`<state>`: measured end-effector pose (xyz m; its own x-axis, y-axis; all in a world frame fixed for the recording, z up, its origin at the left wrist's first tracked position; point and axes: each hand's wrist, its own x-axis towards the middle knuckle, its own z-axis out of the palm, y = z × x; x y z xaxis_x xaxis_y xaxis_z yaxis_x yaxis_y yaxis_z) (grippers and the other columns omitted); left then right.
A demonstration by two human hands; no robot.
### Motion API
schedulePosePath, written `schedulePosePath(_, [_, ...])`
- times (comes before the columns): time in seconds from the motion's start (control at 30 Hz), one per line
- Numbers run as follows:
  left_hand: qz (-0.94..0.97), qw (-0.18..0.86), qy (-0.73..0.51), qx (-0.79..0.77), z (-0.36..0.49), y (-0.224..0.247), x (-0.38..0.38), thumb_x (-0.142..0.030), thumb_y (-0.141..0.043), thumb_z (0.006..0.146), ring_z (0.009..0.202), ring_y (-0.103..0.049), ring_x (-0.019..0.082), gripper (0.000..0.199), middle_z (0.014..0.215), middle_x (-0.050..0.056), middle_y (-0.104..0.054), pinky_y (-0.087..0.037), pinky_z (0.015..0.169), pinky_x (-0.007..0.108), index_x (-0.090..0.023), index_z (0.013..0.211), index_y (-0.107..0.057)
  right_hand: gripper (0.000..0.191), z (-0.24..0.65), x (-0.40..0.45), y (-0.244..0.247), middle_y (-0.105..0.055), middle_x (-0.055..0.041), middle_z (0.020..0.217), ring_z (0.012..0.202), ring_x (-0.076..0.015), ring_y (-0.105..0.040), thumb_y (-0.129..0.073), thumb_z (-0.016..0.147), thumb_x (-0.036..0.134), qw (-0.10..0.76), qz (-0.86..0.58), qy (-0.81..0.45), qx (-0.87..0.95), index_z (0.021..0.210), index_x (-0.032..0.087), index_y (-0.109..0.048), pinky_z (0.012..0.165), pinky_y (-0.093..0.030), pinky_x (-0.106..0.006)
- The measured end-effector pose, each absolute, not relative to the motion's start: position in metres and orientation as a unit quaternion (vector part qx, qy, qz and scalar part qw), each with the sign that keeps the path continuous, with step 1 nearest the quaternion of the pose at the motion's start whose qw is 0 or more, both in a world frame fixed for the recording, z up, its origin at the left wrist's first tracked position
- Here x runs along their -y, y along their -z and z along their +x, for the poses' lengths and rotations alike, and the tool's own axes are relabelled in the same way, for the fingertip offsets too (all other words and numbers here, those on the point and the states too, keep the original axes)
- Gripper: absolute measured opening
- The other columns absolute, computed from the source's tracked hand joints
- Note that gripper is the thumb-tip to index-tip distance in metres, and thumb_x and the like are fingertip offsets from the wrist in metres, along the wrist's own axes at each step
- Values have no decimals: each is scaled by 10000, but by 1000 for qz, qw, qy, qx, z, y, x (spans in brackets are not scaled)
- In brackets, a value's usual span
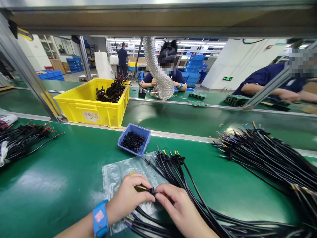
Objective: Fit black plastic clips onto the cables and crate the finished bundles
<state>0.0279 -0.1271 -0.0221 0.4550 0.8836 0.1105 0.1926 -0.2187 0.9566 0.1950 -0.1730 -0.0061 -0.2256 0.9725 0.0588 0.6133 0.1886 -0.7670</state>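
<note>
Both my hands meet over a clear plastic bag [111, 172] at the front of the green bench. Between the fingertips of my left hand [133, 193] is the end of a black cable [148, 189] with a small black grommet on it and a yellow wire showing. My right hand [173, 200] pinches the same cable just behind the grommet. A bundle of black cables [173, 168] with bared wire ends lies beyond my right hand. Past the bag stands a small blue bin [146, 142] holding several loose black grommets [133, 141].
A yellow crate [99, 114] with black cables stands at the back left. A big cable pile [262, 148] lies right, another [19, 142] left. A metal post [32, 72] rises at left; a silver duct [158, 69] hangs ahead. Co-workers sit across the bench.
</note>
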Motion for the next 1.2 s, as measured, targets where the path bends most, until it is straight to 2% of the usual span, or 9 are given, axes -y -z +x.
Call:
schedulePosePath(0.3, [696,507,-351,-367,29,26,128,-109,-773,585,665,-586,137,114,655,-10,-653,-430,661,224,-175,637,-695,332,193,173,7,-548,11,589,561,-127,-494,-381,889,332,268,-543,-320,729,633,189,-536,548,-365,-229])
schedulePosePath(0.5, [720,488,-335,-363,27,22,127,-106,-765,592,689,-576,136,130,680,-10,-639,-426,666,219,-175,682,-700,311,193,173,8,-518,27,573,556,-119,-482,-402,885,309,270,-542,-338,721,629,186,-529,546,-343,-219])
schedulePosePath(0.63, [717,492,-329,-370,21,18,121,-136,-792,546,787,-564,154,412,835,3,-625,-444,736,240,-199,934,-670,260,194,174,6,-533,25,595,572,-124,-491,-432,872,291,278,-547,-328,718,668,187,-555,560,-355,-223])
schedulePosePath(0.7, [713,498,-329,-369,17,17,117,-121,-778,553,828,-557,160,476,898,13,-612,-447,780,259,-203,1002,-640,236,194,174,5,-547,20,611,578,-128,-500,-444,865,288,290,-548,-324,714,695,186,-572,564,-368,-224])
schedulePosePath(0.9, [711,496,-333,-371,10,18,113,-119,-772,547,838,-546,167,429,910,19,-596,-444,774,272,-189,950,-640,197,197,174,7,-577,7,634,578,-133,-524,-478,846,288,313,-554,-313,705,735,178,-597,554,-395,-224])
schedulePosePath(1.03, [655,592,-322,-342,14,21,117,-176,-808,508,860,-566,182,491,919,38,-616,-448,793,284,-166,965,-628,186,196,174,8,-584,1,635,562,-130,-525,-488,841,283,320,-550,-283,718,739,177,-601,546,-399,-222])
schedulePosePath(1.13, [576,667,-324,-343,19,25,122,-159,-751,578,784,-594,166,342,834,43,-643,-467,716,260,-133,898,-630,194,195,175,9,-592,-5,644,578,-133,-536,-470,854,277,316,-536,-265,737,740,180,-595,555,-400,-220])
schedulePosePath(1.2, [561,671,-334,-352,23,27,124,-124,-731,583,735,-595,149,256,782,34,-650,-465,683,242,-125,823,-641,209,194,177,10,-603,-10,664,593,-133,-544,-439,872,276,313,-525,-260,747,756,184,-587,560,-397,-218])
